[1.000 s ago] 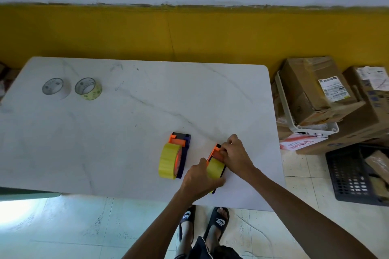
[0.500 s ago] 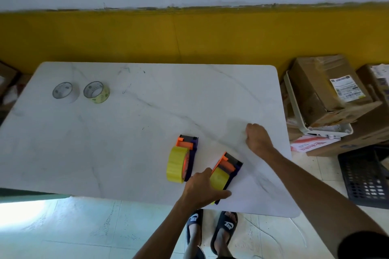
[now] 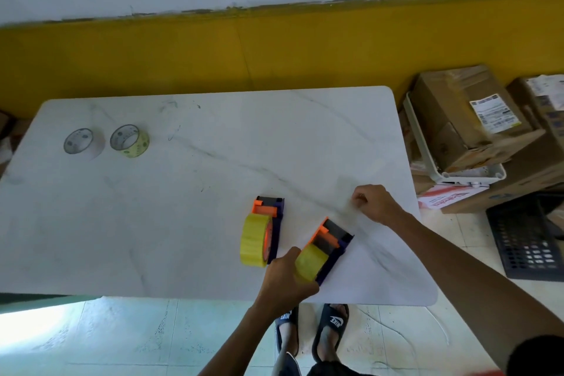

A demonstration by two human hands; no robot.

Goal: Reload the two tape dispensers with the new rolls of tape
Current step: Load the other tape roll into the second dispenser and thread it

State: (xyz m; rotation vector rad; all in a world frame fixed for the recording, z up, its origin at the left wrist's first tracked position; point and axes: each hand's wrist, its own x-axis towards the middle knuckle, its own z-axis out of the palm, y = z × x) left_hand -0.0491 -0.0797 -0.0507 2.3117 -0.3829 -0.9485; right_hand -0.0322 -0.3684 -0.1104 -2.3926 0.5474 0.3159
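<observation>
Two orange-and-purple tape dispensers lie near the front edge of the white marble table (image 3: 183, 207). The left dispenser (image 3: 270, 213) carries a full yellow roll (image 3: 253, 239) and nobody touches it. The right dispenser (image 3: 334, 238) lies at an angle with its own yellow roll (image 3: 309, 262), and my left hand (image 3: 283, 281) grips that roll and the dispenser's near end. My right hand (image 3: 378, 204) is beyond the dispenser with its fingers pinched; a faint clear strip of tape seems to run from the dispenser to them. Two nearly spent rolls, one pale (image 3: 80, 142) and one yellowish (image 3: 131, 140), lie at the far left.
Cardboard boxes (image 3: 457, 119) and a white tray (image 3: 427, 155) are stacked just right of the table, with a black crate (image 3: 528, 238) on the floor in front of them. A yellow-and-white wall runs behind the table. My sandalled feet (image 3: 314, 326) stand at the front edge.
My right hand has left the right dispenser's orange end and moved up and to the right, fingers pinched. My left hand keeps hold of the roll. The camera has shifted slightly.
</observation>
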